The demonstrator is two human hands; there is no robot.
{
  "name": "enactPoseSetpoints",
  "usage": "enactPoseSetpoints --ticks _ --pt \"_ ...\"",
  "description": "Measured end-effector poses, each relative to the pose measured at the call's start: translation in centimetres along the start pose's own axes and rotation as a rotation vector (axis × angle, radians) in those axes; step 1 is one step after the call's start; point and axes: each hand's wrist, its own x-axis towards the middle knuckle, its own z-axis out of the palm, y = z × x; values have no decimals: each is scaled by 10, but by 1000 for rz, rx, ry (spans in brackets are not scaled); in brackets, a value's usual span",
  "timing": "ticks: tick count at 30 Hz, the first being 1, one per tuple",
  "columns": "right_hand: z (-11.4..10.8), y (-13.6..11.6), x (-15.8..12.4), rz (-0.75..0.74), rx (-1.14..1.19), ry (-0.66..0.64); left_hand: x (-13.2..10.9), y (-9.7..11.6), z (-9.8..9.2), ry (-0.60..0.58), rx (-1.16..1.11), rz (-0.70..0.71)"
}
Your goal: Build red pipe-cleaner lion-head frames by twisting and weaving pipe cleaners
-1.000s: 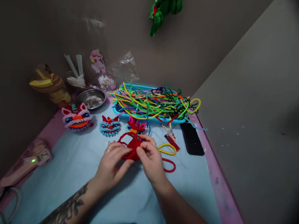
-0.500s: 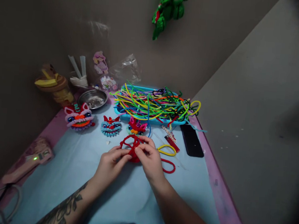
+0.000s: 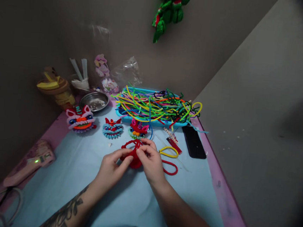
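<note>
Both your hands have closed tighter on the red pipe-cleaner piece (image 3: 133,154) — left hand (image 3: 112,168) pinching, right hand (image 3: 151,163) gripping — just above the desk (image 3: 82,178).

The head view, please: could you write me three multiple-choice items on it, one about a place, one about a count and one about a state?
1. Where does the black phone lie?
A. right of the blue tray
B. in the metal bowl
C. under the left hand

2. How many finished small heads stand in a row beyond the hands?
A. one
B. three
C. five

3. What are both hands doing?
A. resting flat
B. gripping the red piece
C. holding the phone

Answers: 1 A, the phone sits by the tray's right end. 2 B, three heads line up. 3 B, left hand and right hand pinch the red piece.
</note>
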Motion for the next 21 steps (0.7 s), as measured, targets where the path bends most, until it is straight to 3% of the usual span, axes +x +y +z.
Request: enactPoseSetpoints --ticks 6,10,14,21 --pt "3 5 -1 -64 -76 7 3 4 -3 -28 -51 -127" --pt "2 9 -4 -276 -213 122 5 1 -4 18 -61 -167" --pt "2 6 -10 -545 -428 137 4 0 -3 41 -69 -140" --pt "4 0 -10 -647 -523 160 4 4 -4 18 -181 -215"
